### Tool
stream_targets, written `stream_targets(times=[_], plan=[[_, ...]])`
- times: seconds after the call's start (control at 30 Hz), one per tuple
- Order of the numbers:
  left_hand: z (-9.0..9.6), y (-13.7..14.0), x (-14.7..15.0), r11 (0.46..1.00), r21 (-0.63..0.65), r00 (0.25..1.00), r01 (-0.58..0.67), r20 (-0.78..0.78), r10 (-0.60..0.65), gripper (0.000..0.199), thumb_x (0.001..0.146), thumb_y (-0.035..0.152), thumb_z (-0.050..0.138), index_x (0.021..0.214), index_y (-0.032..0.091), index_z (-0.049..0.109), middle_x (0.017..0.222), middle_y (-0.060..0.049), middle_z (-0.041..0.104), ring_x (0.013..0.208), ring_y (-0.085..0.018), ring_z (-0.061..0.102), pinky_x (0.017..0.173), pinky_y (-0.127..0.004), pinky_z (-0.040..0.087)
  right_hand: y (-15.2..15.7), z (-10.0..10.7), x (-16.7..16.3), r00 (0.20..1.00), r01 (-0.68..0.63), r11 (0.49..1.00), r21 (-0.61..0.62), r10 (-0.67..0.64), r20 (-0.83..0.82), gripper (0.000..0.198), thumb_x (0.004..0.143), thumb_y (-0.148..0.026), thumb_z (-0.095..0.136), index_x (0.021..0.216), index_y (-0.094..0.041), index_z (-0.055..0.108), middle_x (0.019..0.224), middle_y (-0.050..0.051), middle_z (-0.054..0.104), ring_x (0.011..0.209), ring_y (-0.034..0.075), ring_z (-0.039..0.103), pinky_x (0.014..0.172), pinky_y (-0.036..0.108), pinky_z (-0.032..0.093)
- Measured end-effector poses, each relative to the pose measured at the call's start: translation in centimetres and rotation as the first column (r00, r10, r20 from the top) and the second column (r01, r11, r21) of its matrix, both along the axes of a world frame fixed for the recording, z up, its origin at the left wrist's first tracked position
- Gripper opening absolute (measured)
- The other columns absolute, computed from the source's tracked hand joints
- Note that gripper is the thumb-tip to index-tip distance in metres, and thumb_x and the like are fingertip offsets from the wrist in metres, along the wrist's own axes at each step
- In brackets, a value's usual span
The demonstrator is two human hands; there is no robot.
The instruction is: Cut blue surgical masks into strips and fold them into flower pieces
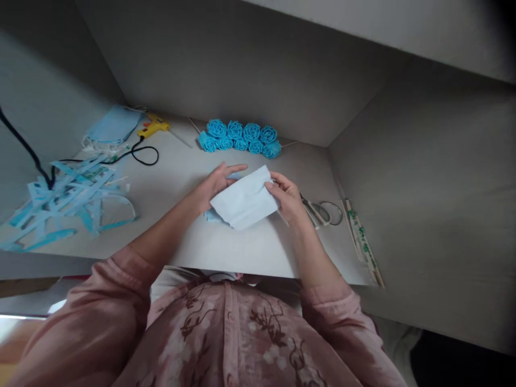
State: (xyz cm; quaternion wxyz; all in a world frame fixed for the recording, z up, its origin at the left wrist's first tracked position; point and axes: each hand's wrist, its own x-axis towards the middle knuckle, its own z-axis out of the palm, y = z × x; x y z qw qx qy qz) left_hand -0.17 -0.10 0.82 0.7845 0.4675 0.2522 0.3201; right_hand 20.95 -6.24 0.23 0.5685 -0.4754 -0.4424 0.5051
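Observation:
My right hand [285, 194] pinches the right edge of a thin whitish sheet [245, 199] between thumb and fingers. The sheet is tilted above the table and looks like soft cloth or paper. At its left side is my left hand [213, 187], its fingers stretched out and apart, partly behind the sheet. Bits of light blue material [213, 216] show beneath the sheet, mostly covered by it. Close to my right wrist lie scissors [316, 211], partly hidden by the arm.
Blue handmade roses [241, 137] stand in rows at the back. Left are blue face masks [113, 124], a yellow glue gun [153, 127] with a black cord, and a heap of blue strips [76, 199]. A ring [336, 213] and thin sticks [363, 239] lie right. Panels enclose the table.

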Motion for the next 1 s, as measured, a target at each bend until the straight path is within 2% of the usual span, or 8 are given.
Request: stream_targets(times=[0.07,0.17,0.37,0.53,0.63,0.73,0.87,1.0], plan=[[-0.1,-0.3,-0.1,0.99,0.094,0.99,0.109,-0.096,-0.1,0.08,0.074,0.051,0.073,0.144,0.021,0.046,0.103,-0.01,0.073,0.082,-0.025,0.07,0.071,-0.035,0.053,-0.2,0.1,-0.1,0.997,-0.056,0.998,-0.013,0.057,0.052,0.045,0.067,-0.044,0.081,0.107,-0.027,0.072,0.073,-0.002,0.068,0.058,0.012,0.056,0.054,0.025,0.042],[-0.7,-0.5,0.1,0.966,0.23,0.988,0.115,-0.132,-0.086,0.092,0.066,0.034,0.083,0.148,0.022,0.04,0.12,-0.01,0.069,0.094,-0.026,0.069,0.074,-0.031,0.053,0.0,-0.1,-0.2,0.994,-0.015,1.0,0.012,0.013,0.111,0.051,0.072,-0.05,0.076,0.117,-0.027,0.068,0.073,-0.001,0.068,0.06,0.014,0.057,0.053,0.026,0.042],[-1.6,0.5,1.0,0.857,0.418,0.952,-0.302,0.089,0.292,0.075,0.074,0.036,0.074,0.141,0.02,0.045,0.139,-0.011,0.057,0.123,-0.03,0.057,0.097,-0.039,0.051,0.8,-0.6,-0.4,1.0,-0.007,1.0,-0.005,0.007,0.012,0.079,0.079,-0.071,0.056,0.146,-0.031,0.041,0.09,0.005,0.071,0.079,0.021,0.068,0.068,0.035,0.054],[-1.7,1.0,1.0,0.81,0.454,0.928,-0.37,0.137,0.347,0.071,0.076,0.038,0.071,0.14,0.021,0.044,0.143,-0.011,0.054,0.129,-0.032,0.053,0.104,-0.045,0.048,0.5,-0.8,-1.0,0.997,-0.028,0.999,0.03,0.025,0.075,0.096,0.075,-0.055,0.072,0.155,-0.033,0.022,0.082,0.0,0.068,0.069,0.016,0.063,0.066,0.032,0.053],[-2.0,0.9,1.2,0.826,0.456,0.942,-0.333,0.118,0.314,0.076,0.076,0.038,0.072,0.144,0.022,0.04,0.146,-0.011,0.05,0.131,-0.033,0.051,0.105,-0.047,0.047,0.5,-1.1,-0.9,0.996,-0.007,0.997,0.077,0.0,0.084,0.083,0.073,-0.045,0.077,0.147,-0.036,0.041,0.082,-0.002,0.066,0.063,0.013,0.056,0.058,0.028,0.048],[-2.5,1.1,1.1,0.823,0.46,0.94,-0.333,0.094,0.328,0.08,0.08,0.043,0.069,0.15,0.026,0.033,0.151,-0.01,0.045,0.132,-0.033,0.051,0.104,-0.047,0.048,0.8,-1.6,-0.6,0.991,0.071,0.991,0.112,-0.083,0.105,0.047,0.071,-0.041,0.078,0.117,-0.031,0.069,0.075,-0.002,0.061,0.062,0.012,0.052,0.059,0.027,0.047],[-2.9,1.4,0.8,0.748,0.51,0.89,-0.424,0.08,0.449,0.074,0.085,0.05,0.063,0.15,0.033,0.034,0.158,-0.005,0.035,0.136,-0.032,0.046,0.103,-0.044,0.049,1.2,-2.0,-0.3,0.977,0.155,0.979,0.135,-0.172,0.128,0.028,0.07,-0.04,0.078,0.095,-0.028,0.076,0.064,-0.003,0.052,0.06,0.011,0.047,0.061,0.028,0.046],[-2.4,1.0,0.5,0.777,0.484,0.891,-0.403,0.012,0.455,0.062,0.085,0.051,0.063,0.141,0.028,0.05,0.127,-0.008,0.065,0.105,-0.026,0.065,0.08,-0.036,0.056,1.2,-1.9,-0.4,0.979,0.161,0.979,0.125,-0.175,0.108,0.029,0.07,-0.041,0.077,0.095,-0.027,0.076,0.067,-0.003,0.056,0.062,0.011,0.049,0.062,0.027,0.044]])
